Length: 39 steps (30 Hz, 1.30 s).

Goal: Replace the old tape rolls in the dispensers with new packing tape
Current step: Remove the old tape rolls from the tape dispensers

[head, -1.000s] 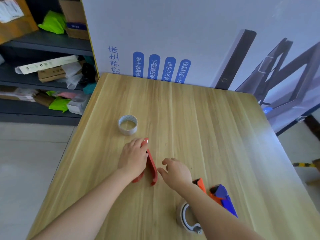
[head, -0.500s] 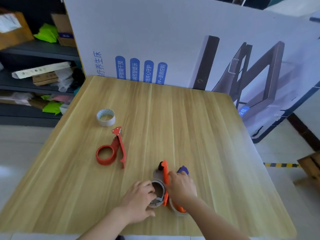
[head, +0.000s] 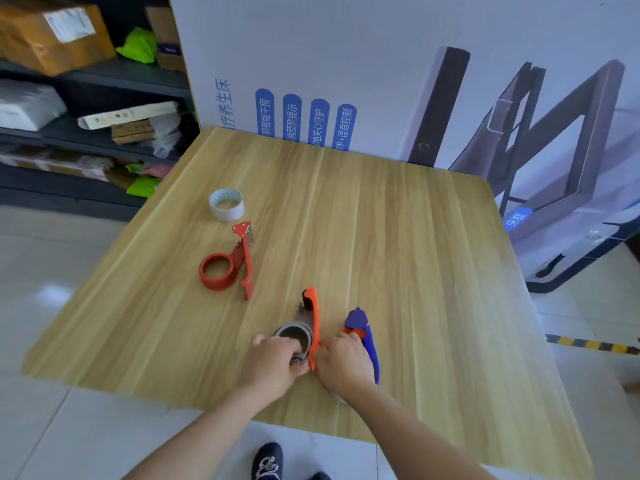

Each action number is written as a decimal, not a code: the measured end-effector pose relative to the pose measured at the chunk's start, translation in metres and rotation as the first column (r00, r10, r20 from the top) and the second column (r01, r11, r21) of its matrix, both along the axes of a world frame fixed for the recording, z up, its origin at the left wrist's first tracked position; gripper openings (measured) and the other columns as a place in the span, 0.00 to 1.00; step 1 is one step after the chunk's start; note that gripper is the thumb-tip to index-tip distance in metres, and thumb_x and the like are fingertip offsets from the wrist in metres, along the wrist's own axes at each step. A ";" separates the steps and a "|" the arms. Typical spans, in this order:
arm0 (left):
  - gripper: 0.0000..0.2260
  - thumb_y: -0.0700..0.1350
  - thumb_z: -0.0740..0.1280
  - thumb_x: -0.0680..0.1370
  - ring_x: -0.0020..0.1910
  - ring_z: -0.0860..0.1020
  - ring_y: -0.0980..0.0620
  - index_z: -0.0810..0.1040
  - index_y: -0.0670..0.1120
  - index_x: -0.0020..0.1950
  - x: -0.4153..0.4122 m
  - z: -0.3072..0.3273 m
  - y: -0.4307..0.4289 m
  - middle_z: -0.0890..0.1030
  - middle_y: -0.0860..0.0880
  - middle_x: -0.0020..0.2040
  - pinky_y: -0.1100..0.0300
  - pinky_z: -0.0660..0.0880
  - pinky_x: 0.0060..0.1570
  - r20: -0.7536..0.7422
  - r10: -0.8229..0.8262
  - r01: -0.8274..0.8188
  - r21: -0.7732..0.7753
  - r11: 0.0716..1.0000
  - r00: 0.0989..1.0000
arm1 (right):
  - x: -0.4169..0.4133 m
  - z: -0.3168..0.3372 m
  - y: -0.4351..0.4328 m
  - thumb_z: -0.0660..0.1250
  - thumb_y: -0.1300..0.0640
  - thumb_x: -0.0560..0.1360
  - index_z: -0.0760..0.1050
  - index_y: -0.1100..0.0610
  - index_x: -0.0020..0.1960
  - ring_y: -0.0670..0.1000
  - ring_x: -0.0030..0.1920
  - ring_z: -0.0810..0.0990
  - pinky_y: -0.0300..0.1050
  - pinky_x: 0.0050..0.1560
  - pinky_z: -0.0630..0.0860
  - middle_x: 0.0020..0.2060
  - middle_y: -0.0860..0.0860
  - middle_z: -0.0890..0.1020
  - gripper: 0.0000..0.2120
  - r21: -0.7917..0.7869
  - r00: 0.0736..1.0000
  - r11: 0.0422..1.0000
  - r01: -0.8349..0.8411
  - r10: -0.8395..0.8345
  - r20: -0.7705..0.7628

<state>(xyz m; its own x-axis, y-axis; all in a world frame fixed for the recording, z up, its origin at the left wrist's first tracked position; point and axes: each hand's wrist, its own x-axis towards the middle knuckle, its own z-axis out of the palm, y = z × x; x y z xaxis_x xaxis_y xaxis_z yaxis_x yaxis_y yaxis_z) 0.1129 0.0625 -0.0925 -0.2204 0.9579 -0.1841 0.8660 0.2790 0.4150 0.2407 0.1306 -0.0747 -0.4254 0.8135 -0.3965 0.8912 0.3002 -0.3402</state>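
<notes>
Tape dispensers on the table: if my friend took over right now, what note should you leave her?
Left hand grips the grey roll sitting in the orange dispenser; right hand holds that dispenser's frame.
Red dispenser lies on the table with its ring bare; a white tape roll stands just beyond it.
Blue dispenser lies beside the right hand.
Done: the red one holds no roll.
Left: pull the grey roll out, check the blue one, fit new tape in each.

table (head: 415, 271): tape roll (head: 226, 204), red dispenser (head: 228, 263)
</notes>
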 end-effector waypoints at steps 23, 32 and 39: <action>0.05 0.33 0.71 0.73 0.36 0.78 0.58 0.82 0.40 0.46 -0.060 0.074 0.052 0.82 0.49 0.38 0.71 0.74 0.40 0.828 0.250 -0.344 -0.074 0.936 0.501 | -0.022 0.062 0.053 0.67 0.65 0.77 0.79 0.63 0.51 0.46 0.31 0.82 0.37 0.33 0.77 0.34 0.52 0.83 0.04 -0.777 0.568 0.629 0.020 -0.647 -0.509; 0.07 0.35 0.72 0.72 0.33 0.80 0.52 0.85 0.45 0.37 -0.071 0.093 0.045 0.84 0.46 0.34 0.60 0.75 0.45 0.889 0.200 -0.336 -0.056 0.940 0.412 | -0.028 0.088 0.061 0.75 0.55 0.70 0.79 0.61 0.48 0.47 0.34 0.77 0.39 0.35 0.71 0.34 0.51 0.81 0.12 -0.737 0.613 0.674 -0.040 -0.566 -0.551; 0.08 0.35 0.71 0.73 0.38 0.79 0.58 0.84 0.45 0.36 -0.066 0.095 0.038 0.84 0.54 0.36 0.62 0.72 0.44 0.937 0.210 -0.391 -0.089 0.916 0.280 | -0.031 0.100 0.059 0.71 0.58 0.74 0.78 0.62 0.51 0.50 0.38 0.81 0.43 0.37 0.75 0.40 0.55 0.83 0.09 -0.718 0.607 0.691 -0.081 -0.537 -0.586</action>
<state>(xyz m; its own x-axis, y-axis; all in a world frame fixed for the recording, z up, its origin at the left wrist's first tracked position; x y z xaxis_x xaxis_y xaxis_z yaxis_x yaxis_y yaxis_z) 0.0473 0.1001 0.0024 -0.2746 0.8942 -0.3536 -0.2301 0.2960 0.9271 0.2102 0.1900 0.0255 -0.6377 0.5992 -0.4841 0.2478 -0.4355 -0.8654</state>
